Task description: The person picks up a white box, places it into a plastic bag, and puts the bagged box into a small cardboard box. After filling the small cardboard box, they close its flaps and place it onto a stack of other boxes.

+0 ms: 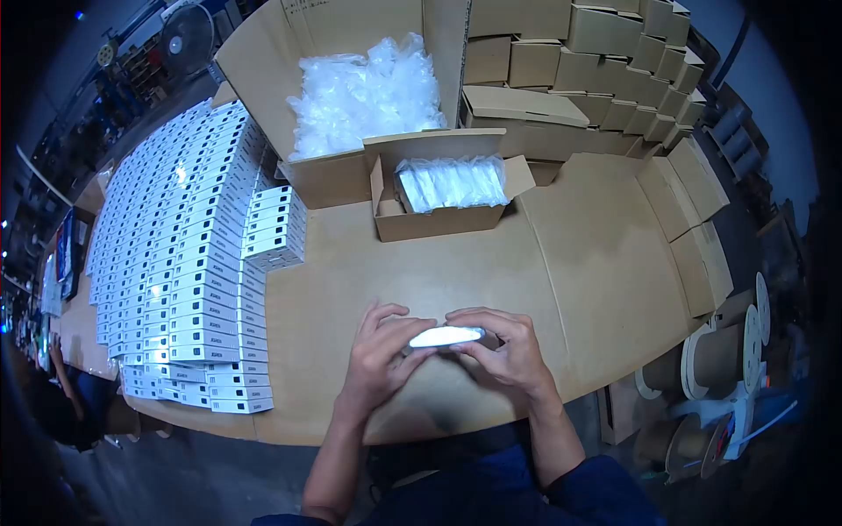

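Observation:
A small flat white packet [445, 337], bright with glare, is held edge-up over the front of the table. My left hand [382, 349] pinches its left end between thumb and fingers. Its right end is gripped by my right hand [500, 344], thumb below and fingers above. Beyond my hands stands an open cardboard box [438, 225] holding a row of wrapped white packets [452, 183]. Behind that box, a large carton [329, 182] is heaped with clear plastic wrapping [364, 96].
Tall stacks of small white boxes [189, 263] cover the table's left side. Folded brown cartons [605, 70] are piled at the back right. An opened cardboard carton [702, 254] lies along the table's right. Spools [719, 355] stand beyond the right edge. A person [66, 386] is at far left.

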`<state>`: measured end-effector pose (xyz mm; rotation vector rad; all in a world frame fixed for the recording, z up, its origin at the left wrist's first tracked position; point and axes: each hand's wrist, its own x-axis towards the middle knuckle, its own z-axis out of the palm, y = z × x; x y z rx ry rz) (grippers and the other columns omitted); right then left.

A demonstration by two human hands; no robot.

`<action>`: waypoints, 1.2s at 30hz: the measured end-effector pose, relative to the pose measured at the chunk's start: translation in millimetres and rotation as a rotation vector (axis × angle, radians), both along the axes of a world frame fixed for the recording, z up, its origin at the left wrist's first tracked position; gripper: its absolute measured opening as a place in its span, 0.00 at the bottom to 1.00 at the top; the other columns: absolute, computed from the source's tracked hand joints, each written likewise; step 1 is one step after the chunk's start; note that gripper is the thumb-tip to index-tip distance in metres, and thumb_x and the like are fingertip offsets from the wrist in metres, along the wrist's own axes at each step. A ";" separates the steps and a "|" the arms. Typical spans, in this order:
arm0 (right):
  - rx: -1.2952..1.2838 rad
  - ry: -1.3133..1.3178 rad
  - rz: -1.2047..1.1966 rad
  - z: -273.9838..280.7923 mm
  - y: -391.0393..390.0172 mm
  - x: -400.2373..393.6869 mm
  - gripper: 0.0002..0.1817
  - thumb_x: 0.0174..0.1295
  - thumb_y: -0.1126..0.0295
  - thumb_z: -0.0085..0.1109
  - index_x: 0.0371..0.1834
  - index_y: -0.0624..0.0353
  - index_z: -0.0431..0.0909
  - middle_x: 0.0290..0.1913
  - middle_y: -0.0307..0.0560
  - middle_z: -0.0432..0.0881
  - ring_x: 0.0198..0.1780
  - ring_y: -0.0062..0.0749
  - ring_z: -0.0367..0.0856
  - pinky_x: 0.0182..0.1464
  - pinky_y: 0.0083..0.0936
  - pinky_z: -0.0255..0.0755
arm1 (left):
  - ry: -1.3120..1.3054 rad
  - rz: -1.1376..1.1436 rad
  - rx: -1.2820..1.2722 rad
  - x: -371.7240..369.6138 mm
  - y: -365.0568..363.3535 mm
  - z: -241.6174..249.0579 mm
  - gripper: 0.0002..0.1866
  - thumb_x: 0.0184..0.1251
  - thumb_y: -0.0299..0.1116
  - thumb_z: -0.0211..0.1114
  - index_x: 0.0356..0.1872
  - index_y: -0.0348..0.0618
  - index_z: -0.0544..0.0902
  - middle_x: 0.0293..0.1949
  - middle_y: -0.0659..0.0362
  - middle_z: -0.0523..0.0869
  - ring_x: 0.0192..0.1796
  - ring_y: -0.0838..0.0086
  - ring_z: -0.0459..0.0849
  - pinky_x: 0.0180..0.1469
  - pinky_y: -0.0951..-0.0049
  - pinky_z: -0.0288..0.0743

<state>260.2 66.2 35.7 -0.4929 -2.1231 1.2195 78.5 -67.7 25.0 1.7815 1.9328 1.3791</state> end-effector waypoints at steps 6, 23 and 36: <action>0.183 -0.123 0.040 15.0 10.4 5.7 0.16 0.54 0.77 0.76 0.48 0.63 0.88 0.43 0.51 0.90 0.47 0.43 0.89 0.49 0.36 0.82 | -0.355 -0.102 -0.081 -5.2 2.5 0.8 0.15 0.56 0.24 0.79 0.46 0.36 0.90 0.43 0.51 0.91 0.51 0.59 0.88 0.60 0.60 0.81; 0.450 0.196 -0.414 40.8 70.0 -97.9 0.09 0.60 0.78 0.74 0.40 0.64 0.82 0.32 0.47 0.82 0.24 0.29 0.80 0.24 0.25 0.73 | 0.412 0.206 -0.097 -92.7 71.9 -10.2 0.28 0.73 0.27 0.63 0.74 0.51 0.76 0.51 0.50 0.83 0.54 0.54 0.81 0.63 0.55 0.73; 0.592 0.078 -0.439 3.0 81.8 -166.2 0.09 0.64 0.75 0.71 0.34 0.62 0.78 0.33 0.52 0.77 0.25 0.48 0.81 0.27 0.41 0.77 | 0.359 0.237 -0.146 -95.1 67.5 -30.6 0.36 0.72 0.30 0.64 0.81 0.45 0.66 0.50 0.50 0.83 0.53 0.56 0.81 0.64 0.54 0.72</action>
